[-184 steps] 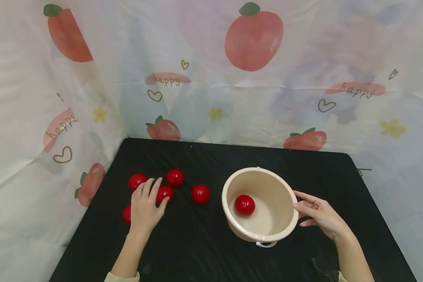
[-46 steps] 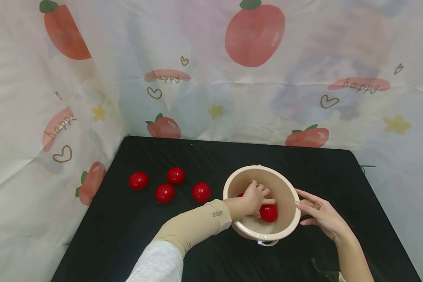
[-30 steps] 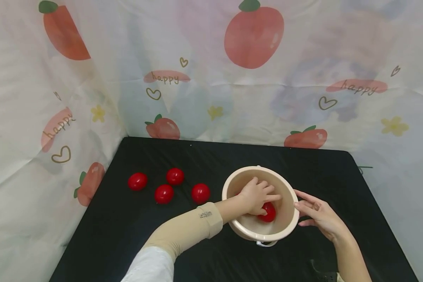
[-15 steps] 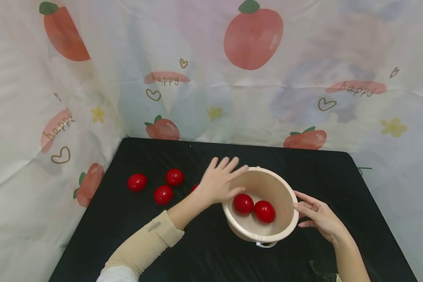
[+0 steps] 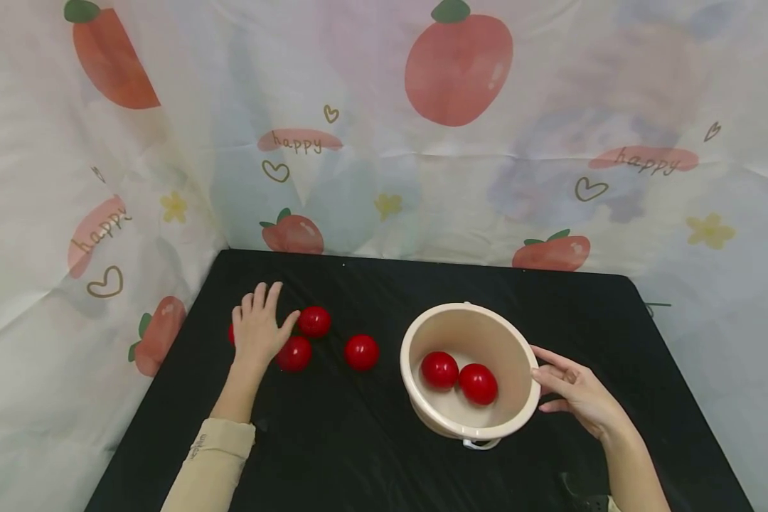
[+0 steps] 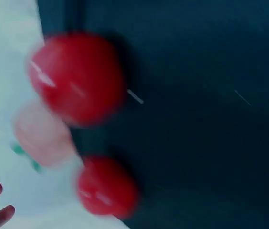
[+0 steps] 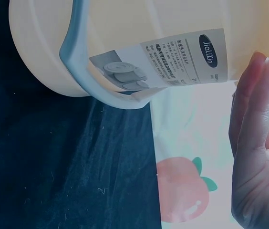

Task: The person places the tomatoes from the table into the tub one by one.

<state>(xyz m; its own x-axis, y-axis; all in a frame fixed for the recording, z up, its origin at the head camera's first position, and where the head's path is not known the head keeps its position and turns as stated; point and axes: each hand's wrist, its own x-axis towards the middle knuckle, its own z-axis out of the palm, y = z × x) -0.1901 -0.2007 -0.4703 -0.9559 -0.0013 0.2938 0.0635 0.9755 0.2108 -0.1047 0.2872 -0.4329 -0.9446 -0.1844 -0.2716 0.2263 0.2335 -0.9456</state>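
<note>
While two red balls (image 5: 459,377) lie inside the cream bucket (image 5: 416,334), steadied at 3 o'clock by the right hand (image 5: 572,395), fingers straight, four wait at its 9 o'clock on the desk (image 5: 371,455); left hand (image 5: 256,331), fingers spread, covers one.

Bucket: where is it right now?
Head view: the bucket sits right of centre on the black table, two red balls inside, the right hand at its right rim.
</note>
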